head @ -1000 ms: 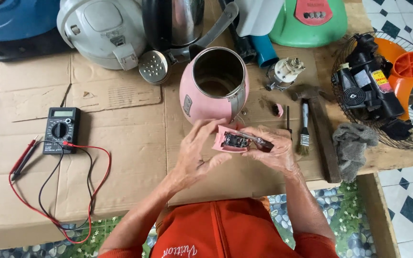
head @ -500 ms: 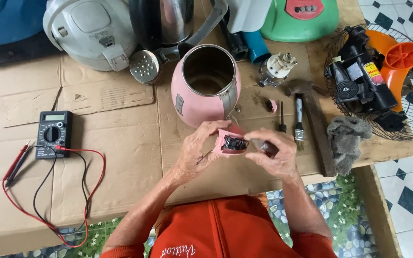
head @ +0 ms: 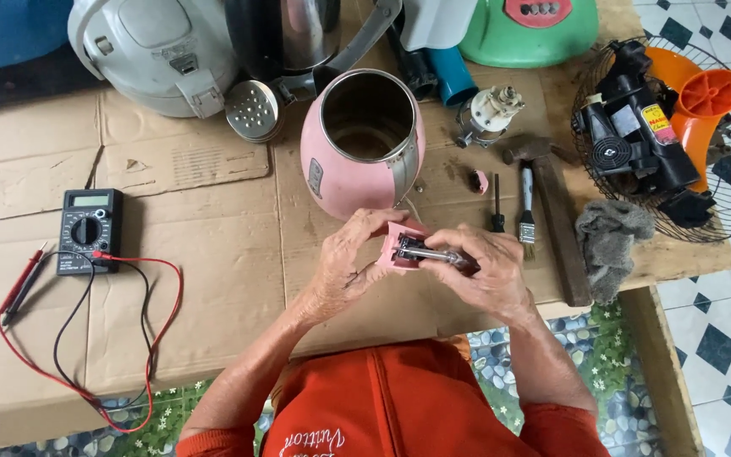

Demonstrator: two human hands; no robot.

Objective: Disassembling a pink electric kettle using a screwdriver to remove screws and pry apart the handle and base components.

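My left hand (head: pixel 347 267) and my right hand (head: pixel 480 271) together hold a small pink handle part (head: pixel 406 250) with dark metal pieces inside it. Both sets of fingers are curled around it, just in front of me over the cardboard-covered table (head: pixel 213 279). Right behind my hands lies a pink electric kettle body (head: pixel 364 140) with its open mouth facing up and its steel inside showing. A thin wire runs from the kettle toward the part.
A black multimeter (head: pixel 88 228) with red and black leads lies at the left. A white rice cooker (head: pixel 158 51) and a steel kettle (head: pixel 298 38) stand behind. A hammer (head: pixel 552 211), brush (head: pixel 526 216), screwdriver (head: pixel 497 203), grey rag (head: pixel 611 245) and fan parts (head: pixel 645 144) sit at the right.
My hands have stayed together on the pink part and turned it a little. The camera has shifted slightly; nothing on the table has moved.
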